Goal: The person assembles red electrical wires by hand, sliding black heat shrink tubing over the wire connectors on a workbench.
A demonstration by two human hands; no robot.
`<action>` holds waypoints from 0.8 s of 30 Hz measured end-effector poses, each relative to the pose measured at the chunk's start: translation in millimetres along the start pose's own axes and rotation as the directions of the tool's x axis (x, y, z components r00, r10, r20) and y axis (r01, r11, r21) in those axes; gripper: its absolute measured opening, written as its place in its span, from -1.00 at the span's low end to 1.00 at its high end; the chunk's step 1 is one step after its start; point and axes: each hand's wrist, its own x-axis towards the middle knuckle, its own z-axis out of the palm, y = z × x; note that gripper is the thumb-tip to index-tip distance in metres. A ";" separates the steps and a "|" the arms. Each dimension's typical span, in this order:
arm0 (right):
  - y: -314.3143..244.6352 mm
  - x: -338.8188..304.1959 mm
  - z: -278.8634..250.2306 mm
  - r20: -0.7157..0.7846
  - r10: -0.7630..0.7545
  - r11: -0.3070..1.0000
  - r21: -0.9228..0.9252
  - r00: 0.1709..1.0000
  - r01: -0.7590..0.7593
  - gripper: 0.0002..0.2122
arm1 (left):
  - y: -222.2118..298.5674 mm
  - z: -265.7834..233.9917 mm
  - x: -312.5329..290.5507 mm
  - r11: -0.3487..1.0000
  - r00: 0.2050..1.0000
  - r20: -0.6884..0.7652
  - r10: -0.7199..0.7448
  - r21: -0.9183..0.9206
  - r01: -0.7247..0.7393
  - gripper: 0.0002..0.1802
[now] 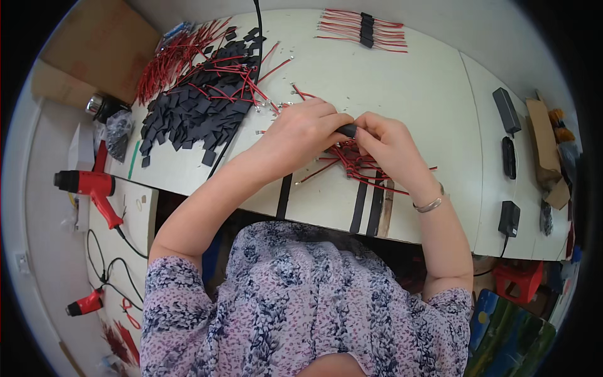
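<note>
A short black piece that looks like heat-shrink tubing is pinched between my two hands over the white table. My left hand grips its left end and my right hand has its right end, with the fingertips nearly meeting. Below them lies a tangle of red and black wires with small connectors at the ends. My fingers partly hide these wires, and I cannot tell whether a wire runs into the tubing. More connector-tipped wires lie just beyond my left hand.
At the far left is a large heap of flat black tubing pieces beside a bundle of red wires. Finished-looking wires with black sleeves lie in a row at the back. Red heat guns sit left; black power adapters lie right.
</note>
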 end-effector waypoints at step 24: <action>-7.0 -6.1 -11.6 0.057 -0.022 0.814 0.581 0.998 -0.016 -0.86 | 50.9 10.6 8.8 0.583 0.799 -0.168 -0.577 -0.770 0.259 -0.70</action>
